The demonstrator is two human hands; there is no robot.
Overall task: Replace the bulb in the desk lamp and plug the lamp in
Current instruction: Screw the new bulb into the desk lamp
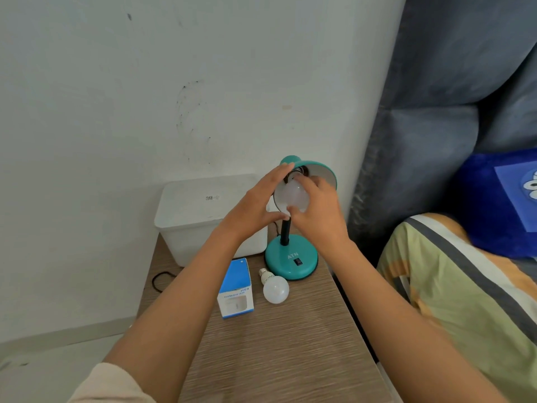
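Lamp (291,257), teal, stands at the tabletop's (290,344) far right edge, just right of a white bin (200,216). The left hand (255,205) cups the shade's (325,174) left rim, fingers spread rather than clamped. The right hand (318,210) has its grip closed round a white bulb (295,196) inside the shade, its neck toward the socket; whether the threads have engaged is hard to tell. A blue-and-white box (236,289) and a second bulb (274,287) lie before the base.
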